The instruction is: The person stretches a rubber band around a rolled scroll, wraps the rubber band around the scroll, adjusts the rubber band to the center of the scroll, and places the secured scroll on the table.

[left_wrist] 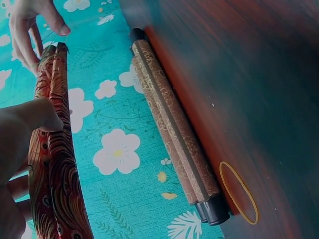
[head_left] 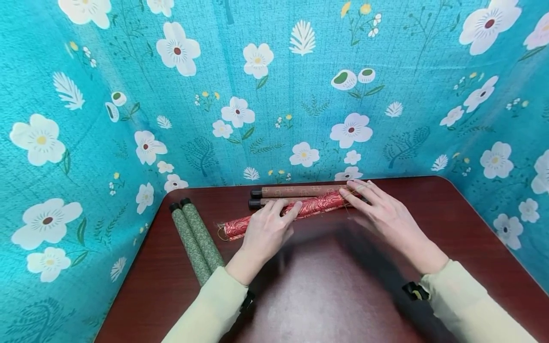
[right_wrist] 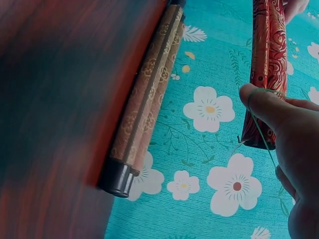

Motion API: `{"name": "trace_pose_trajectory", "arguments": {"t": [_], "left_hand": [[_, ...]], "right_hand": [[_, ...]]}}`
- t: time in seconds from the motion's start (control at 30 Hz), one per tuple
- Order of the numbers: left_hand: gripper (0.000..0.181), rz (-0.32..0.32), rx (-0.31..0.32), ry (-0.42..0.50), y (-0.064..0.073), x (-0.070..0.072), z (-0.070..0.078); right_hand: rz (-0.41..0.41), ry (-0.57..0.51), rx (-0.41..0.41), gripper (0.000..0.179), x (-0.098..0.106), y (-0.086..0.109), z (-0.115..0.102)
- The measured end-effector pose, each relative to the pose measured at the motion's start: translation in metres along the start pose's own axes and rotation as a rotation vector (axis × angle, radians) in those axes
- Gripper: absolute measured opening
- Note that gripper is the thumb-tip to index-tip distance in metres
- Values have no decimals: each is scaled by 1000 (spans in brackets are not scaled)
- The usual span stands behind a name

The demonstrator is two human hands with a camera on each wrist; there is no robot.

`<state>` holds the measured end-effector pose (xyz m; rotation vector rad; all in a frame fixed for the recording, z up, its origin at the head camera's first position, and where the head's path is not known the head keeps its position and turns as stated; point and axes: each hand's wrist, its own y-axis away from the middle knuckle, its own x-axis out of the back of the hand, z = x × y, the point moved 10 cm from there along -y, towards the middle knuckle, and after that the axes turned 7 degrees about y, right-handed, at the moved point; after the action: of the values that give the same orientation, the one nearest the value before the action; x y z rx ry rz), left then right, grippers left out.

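Note:
My left hand (head_left: pixel 267 227) grips a pair of red patterned scrolls (head_left: pixel 319 205) lying side by side, with the thumb across them in the left wrist view. They are tilted, raised off the table in front of the brown scrolls. At their right end is my right hand (head_left: pixel 388 216). In the right wrist view a thin green rubber band (right_wrist: pixel 260 130) loops over the right thumb and stretches by the scrolls' end; the right fingers are partly hidden behind. Whether the band fully encircles both scrolls I cannot tell.
Two brown scrolls (head_left: pixel 296 191) with black end knobs lie along the table's back edge. Two green scrolls (head_left: pixel 195 238) lie slanted at the left. A yellowish rubber band (left_wrist: pixel 245 188) rests on the dark red table (head_left: pixel 321 295). Blue flowered cloth (head_left: pixel 274 95) stands behind.

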<state>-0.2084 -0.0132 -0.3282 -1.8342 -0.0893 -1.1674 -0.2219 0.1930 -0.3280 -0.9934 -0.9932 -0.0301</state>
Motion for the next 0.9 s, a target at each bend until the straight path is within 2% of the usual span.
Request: {"name": "trace_pose_trajectory", "arguments": {"t": [0.3,0.53,0.73,0.9], "left_hand": [[52,4,-22,28,5,1,-1],[53,-8,-12,75,11,2,-6],[53,-10,-27,90,14,2,-8],[53,3,-47,108,14,5,-8]], "right_hand": [[1,-41,23,62,0,-8,5],[-51,-96,23,62,-3,-13,11],[-23,-125,59,61,0,-16,9],[-36,-141,59,65,-1,-17,12]]}}
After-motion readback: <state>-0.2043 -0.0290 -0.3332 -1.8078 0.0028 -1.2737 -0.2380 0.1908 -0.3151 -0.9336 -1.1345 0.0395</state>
